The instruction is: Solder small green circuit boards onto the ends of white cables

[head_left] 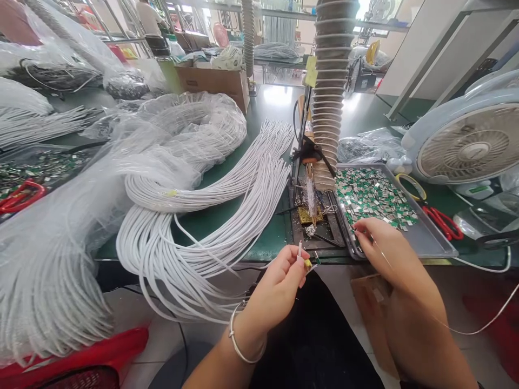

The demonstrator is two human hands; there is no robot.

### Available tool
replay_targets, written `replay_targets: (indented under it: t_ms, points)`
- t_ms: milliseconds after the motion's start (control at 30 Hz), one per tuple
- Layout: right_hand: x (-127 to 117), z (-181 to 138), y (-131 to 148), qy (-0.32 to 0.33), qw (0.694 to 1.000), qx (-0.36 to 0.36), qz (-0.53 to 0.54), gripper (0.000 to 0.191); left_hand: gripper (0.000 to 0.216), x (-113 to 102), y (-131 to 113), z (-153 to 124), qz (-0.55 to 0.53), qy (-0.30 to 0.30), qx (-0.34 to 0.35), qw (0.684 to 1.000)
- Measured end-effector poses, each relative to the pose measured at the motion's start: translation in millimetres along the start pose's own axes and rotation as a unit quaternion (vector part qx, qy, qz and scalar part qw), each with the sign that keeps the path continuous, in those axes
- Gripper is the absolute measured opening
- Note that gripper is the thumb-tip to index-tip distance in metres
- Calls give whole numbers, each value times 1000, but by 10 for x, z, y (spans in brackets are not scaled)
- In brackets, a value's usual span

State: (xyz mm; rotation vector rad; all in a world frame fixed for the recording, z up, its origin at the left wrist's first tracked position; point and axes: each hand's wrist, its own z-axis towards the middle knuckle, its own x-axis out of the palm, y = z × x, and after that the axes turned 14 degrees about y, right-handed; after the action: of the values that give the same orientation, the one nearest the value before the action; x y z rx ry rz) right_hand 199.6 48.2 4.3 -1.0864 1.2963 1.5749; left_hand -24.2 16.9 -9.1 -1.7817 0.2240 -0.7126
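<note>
My left hand [284, 275] is closed in a pinch on a white cable [300, 248], its tip pointing up between thumb and finger. Just beyond the thumb are a small yellow piece [308, 263] and a small green board [317, 260]; how they join the cable is unclear. My right hand [383, 246] is closed at the near left corner of a grey tray [436, 243] of small green-and-silver circuit boards [377, 194]. A thin silvery solder wire [383, 254] runs from its fingers across the hand. Something tiny at its fingertips is hard to make out.
A soldering iron [311, 189] hangs in a stand before me, under a ribbed hose [330, 92]. Bundled white cables [203, 200] cover the left. A fan [474, 140], red-handled scissors [441, 221] and a tape roll [411, 186] sit at right. A person [148, 19] is far back.
</note>
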Motion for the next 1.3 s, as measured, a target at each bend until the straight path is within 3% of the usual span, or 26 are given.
replay_targets:
  t_ms: [233, 400, 767, 1067, 1300]
  points:
    - [7, -20, 38, -110, 992, -42, 36, 15, 27, 40, -27, 56, -77, -39, 6, 996]
    - [23, -75, 145, -154, 982, -84, 76, 15, 28, 55, -11, 84, -95, -63, 19, 993]
    - [163, -245, 497, -109, 935, -67, 330, 5, 27, 83, 4, 118, -123, -68, 28, 990]
    - [312, -249, 628, -89, 925, -96, 358, 6, 30, 141, -72, 127, -105, -96, 42, 989]
    - [347, -208, 746, -78, 909, -93, 398, 5, 17, 217, -132, 130, -99, -111, 78, 986]
